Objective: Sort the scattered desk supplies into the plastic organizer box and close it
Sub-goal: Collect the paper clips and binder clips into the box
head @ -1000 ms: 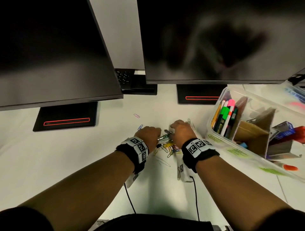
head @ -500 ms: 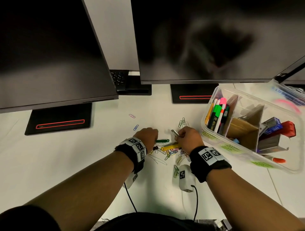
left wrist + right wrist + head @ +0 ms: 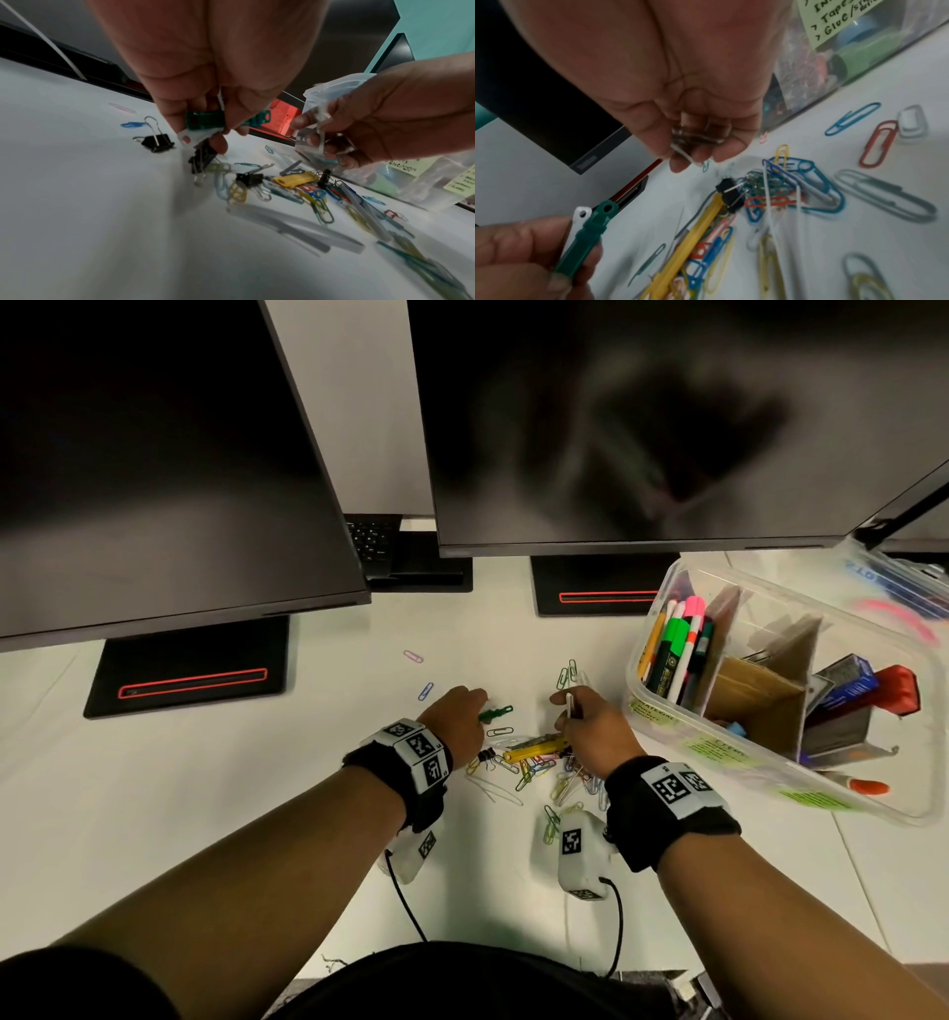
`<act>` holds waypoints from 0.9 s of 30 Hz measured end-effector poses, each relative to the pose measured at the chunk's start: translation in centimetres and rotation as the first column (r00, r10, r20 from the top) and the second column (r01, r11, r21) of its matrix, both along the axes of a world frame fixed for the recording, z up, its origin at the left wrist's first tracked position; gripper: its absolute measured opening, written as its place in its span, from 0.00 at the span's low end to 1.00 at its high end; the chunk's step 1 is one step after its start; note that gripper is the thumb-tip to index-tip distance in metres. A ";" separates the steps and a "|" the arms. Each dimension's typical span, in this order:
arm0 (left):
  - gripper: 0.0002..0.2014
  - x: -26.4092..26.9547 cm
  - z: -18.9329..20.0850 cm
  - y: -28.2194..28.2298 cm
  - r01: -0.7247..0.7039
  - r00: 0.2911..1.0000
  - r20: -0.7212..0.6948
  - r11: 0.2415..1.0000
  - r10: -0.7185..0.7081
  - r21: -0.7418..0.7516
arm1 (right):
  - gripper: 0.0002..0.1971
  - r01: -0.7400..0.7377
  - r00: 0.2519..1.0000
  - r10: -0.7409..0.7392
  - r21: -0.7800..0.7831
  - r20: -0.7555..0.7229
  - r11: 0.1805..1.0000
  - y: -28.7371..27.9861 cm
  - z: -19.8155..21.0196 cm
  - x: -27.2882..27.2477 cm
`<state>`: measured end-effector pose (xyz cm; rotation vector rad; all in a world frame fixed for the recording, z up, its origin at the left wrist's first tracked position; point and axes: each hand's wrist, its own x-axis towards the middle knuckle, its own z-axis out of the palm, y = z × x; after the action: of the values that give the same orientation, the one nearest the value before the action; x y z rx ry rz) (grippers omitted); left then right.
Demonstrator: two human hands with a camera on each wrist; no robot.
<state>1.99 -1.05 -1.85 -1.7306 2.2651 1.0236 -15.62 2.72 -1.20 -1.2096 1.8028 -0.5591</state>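
My left hand (image 3: 477, 708) pinches a green plastic clip (image 3: 495, 712) together with a white one (image 3: 579, 217), just above the desk. My right hand (image 3: 564, 711) is curled round a small clear plastic piece (image 3: 313, 130) with a white strip, beside the left. Between and below them lies a pile of coloured paper clips (image 3: 539, 770), a yellow plastic clip (image 3: 534, 748) and black binder clips (image 3: 156, 140). The clear organizer box (image 3: 719, 752) stands open at the right, holding markers (image 3: 678, 649), cardboard dividers and a stapler.
Two dark monitors (image 3: 154, 480) on black stands (image 3: 190, 670) close off the back of the white desk. Stray paper clips (image 3: 413, 656) lie far left of the pile. The box lid (image 3: 904, 603) lies behind the box. Cables trail from my wrists.
My hands have drawn apart over the pile. The left has lifted the green clip off the desk, and the right has moved right toward the box with its small piece.
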 end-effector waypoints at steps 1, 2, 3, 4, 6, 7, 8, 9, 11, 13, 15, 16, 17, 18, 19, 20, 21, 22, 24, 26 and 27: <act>0.18 0.0 0.1 0.0 -0.011 1.000 -0.009 1.000 0.011 -0.005 | 0.14 -0.022 1.000 0.022 0.033 0.001 0.999 -0.1 0.1 0.0; 0.15 -0.1 0.1 0.1 -0.015 1.000 -0.012 1.000 0.015 -0.011 | 0.13 -0.042 0.999 0.042 0.065 -0.006 0.997 -0.2 0.1 0.0; 0.13 -0.1 0.1 0.1 -0.010 1.000 -0.006 1.000 0.010 -0.019 | 0.10 -0.064 0.997 0.067 0.089 -0.025 0.994 -0.2 0.2 0.0; 0.12 0.0 0.1 0.1 0.005 1.000 0.011 1.000 -0.004 -0.029 | 0.08 -0.098 0.992 0.106 0.111 -0.064 0.989 -0.1 0.3 0.0; 0.12 0.0 0.1 0.0 0.059 0.997 0.044 0.998 -0.057 -0.037 | 0.09 -0.208 0.947 0.235 0.142 -0.220 0.968 0.2 0.4 0.1; 0.14 0.0 0.1 0.0 0.097 0.994 0.060 0.995 -0.095 -0.032 | 0.12 -0.264 0.903 0.300 0.154 -0.309 0.952 0.4 0.4 0.2; 0.15 0.0 0.0 -0.1 0.141 0.987 0.083 0.990 -0.139 -0.022 | 0.14 -0.307 0.858 0.345 0.158 -0.380 0.938 0.5 0.3 0.3; 0.17 0.0 -0.1 -0.1 0.184 0.977 0.112 0.983 -0.182 -0.014 | 0.15 -0.340 0.821 0.375 0.159 -0.430 0.927 0.6 0.2 0.5; 0.20 -0.2 -0.1 -0.1 0.245 0.956 0.173 0.969 -0.238 -0.018 | 0.15 -0.384 0.763 0.420 0.178 -0.492 0.906 0.5 -0.1 0.9; 0.18 -0.5 -0.1 0.0 0.303 0.932 0.227 0.951 -0.282 -0.064 | 0.14 -0.410 0.724 0.452 0.201 -0.521 0.890 0.3 -0.3 1.1; 0.14 -0.7 -0.2 0.1 0.350 0.911 0.265 0.932 -0.314 -0.098 | 0.12 -0.442 0.686 0.486 0.221 -0.542 0.870 0.0 -0.3 1.1; 0.13 -0.7 -0.2 0.1 0.354 0.909 0.270 0.930 -0.317 -0.100 | 0.12 -0.454 0.671 0.497 0.225 -0.551 0.862 0.0 -0.2 1.2; 0.12 -0.7 -0.2 0.1 0.350 0.911 0.267 0.932 -0.315 -0.094 | 0.11 -0.457 0.666 0.497 0.223 -0.557 0.861 -0.1 -0.2 1.1; 0.11 -0.6 -0.3 0.0 0.338 0.916 0.256 0.937 -0.308 -0.083 | 0.11 -0.453 0.668 0.491 0.218 -0.559 0.865 -0.1 -0.2 1.0; 0.11 -0.5 -0.3 0.0 0.321 0.925 0.238 0.945 -0.297 -0.067 | 0.11 -0.444 0.675 0.483 0.216 -0.557 0.870 -0.1 -0.2 0.9; 0.12 -0.4 -0.3 -0.1 0.301 0.934 0.218 0.952 -0.284 -0.049 | 0.11 -0.429 0.687 0.471 0.213 -0.554 0.878 0.0 -0.2 0.6; 0.12 -0.3 -0.3 -0.2 0.279 0.943 0.196 0.959 -0.268 -0.036 | 0.13 -0.408 0.707 0.452 0.208 -0.545 0.889 0.0 -0.2 0.4; 0.13 -0.1 -0.2 -0.2 0.258 0.952 0.174 0.966 -0.250 -0.026 | 0.14 -0.378 0.734 0.426 0.202 -0.529 0.903 0.0 -0.3 0.1; 0.12 0.0 -0.1 -0.4 0.228 0.966 0.131 0.973 -0.223 -0.024 | 0.15 -0.318 0.783 0.372 0.194 -0.499 0.928 0.1 -0.3 -0.3; 0.11 0.1 0.1 -0.3 0.202 0.975 0.096 0.979 -0.199 -0.024 | 0.14 -0.275 0.811 0.332 0.187 -0.481 0.943 0.1 -0.4 -0.5; 0.12 0.2 0.2 -0.3 0.192 0.979 0.081 0.981 -0.189 -0.024 | 0.14 -0.261 0.821 0.315 0.178 -0.477 0.949 0.1 -0.3 -0.4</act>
<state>2.19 -1.35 -1.60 -1.4998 2.3536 0.8707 -16.07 2.85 -1.54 -1.6237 1.9797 0.0413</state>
